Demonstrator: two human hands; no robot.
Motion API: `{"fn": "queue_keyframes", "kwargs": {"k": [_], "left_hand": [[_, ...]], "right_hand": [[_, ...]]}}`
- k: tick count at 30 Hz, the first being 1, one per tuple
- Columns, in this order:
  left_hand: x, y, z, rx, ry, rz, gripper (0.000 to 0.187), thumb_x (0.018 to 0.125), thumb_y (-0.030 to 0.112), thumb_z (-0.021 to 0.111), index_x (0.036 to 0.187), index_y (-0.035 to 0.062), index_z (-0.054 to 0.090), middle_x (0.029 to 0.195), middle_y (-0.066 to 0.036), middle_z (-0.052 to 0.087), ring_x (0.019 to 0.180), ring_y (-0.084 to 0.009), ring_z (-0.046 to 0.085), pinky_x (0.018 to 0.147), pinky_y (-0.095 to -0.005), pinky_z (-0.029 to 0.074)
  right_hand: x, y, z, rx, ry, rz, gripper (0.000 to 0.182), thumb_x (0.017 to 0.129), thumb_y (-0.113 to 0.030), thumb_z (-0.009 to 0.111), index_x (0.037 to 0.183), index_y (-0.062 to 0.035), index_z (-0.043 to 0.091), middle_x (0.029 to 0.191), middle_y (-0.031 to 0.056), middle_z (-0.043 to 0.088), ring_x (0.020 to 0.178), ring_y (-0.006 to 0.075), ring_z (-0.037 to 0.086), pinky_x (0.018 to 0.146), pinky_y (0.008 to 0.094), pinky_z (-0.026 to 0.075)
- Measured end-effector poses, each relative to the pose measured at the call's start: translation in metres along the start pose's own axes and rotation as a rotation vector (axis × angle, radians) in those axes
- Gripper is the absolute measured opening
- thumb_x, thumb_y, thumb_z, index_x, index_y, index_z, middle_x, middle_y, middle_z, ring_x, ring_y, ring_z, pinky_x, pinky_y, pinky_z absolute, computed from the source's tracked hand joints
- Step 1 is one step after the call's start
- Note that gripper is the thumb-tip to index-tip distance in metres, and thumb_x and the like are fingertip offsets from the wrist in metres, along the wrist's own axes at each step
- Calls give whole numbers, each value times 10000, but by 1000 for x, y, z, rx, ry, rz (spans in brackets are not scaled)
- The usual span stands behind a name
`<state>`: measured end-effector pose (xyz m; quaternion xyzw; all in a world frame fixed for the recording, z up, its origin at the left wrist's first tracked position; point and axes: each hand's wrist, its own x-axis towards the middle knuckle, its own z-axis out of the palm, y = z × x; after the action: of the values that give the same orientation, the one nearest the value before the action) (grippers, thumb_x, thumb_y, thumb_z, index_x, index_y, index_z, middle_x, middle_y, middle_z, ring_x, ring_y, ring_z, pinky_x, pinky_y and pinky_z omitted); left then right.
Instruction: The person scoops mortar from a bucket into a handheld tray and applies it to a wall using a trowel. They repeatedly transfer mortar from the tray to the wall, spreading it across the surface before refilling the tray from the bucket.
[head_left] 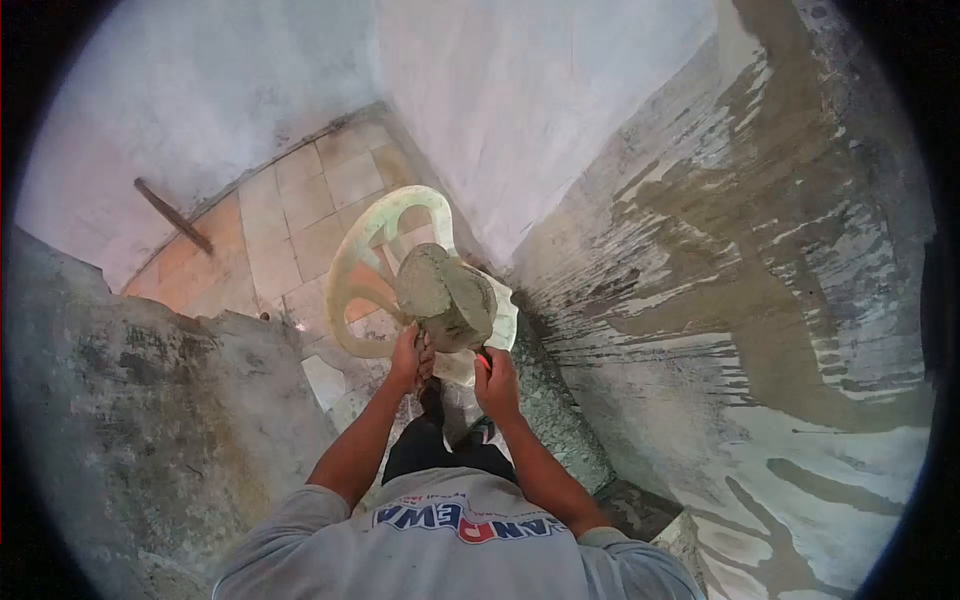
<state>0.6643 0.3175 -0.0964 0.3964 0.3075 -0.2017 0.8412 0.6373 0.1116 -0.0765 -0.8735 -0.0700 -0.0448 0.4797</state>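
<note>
Both of my hands are in front of my body, close together over a pale plastic chair (pixel 345 270). My left hand (pixel 411 361) is closed at the lower left edge of a mortar-covered tool, whose handle I cannot make out. A thick lump of wet grey mortar (pixel 428 282) sits on it. My right hand (pixel 497 385) is wrapped round a red and black handle, apparently that of a trowel (pixel 468 325), beside the mortar. The mortar hides much of both tools and part of the chair.
On the right, a rough wall (pixel 650 280) carries wet, splashed mortar (pixel 770 330). A low, stained wall (pixel 160 400) stands at the left. Tiled floor (pixel 290 210) lies ahead, where a thin bar (pixel 174 216) sticks out. A rough ledge (pixel 565 420) runs close to my right side.
</note>
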Motion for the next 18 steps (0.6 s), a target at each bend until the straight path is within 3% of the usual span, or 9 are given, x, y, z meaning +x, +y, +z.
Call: {"fn": "queue_keyframes", "kwargs": {"k": [8,11,18], "left_hand": [[2,-30,9,-136,35,60,421,1048,514,334,804,189,444,520,26,334,349,-138,270,332,-323,280],[4,-38,6,-156,20,88,427,1050,518,328,804,187,440,521,25,335,346,-139,271,321,-312,283],[-6,-44,6,-167,-25,100,438,1054,533,319,820,186,451,527,22,350,352,-138,283,327,-310,293]], "right_hand": [[-8,8,22,17,-11,63,388,898,-110,672,1216,38,507,1092,231,514,1018,424,549,869,471,466],[-14,11,23,-43,6,21,410,928,-123,634,1287,28,508,1148,228,495,1034,436,576,862,491,508],[-12,24,27,7,1,41,394,904,-125,656,1239,53,550,1121,225,504,1025,423,557,878,471,483]]}}
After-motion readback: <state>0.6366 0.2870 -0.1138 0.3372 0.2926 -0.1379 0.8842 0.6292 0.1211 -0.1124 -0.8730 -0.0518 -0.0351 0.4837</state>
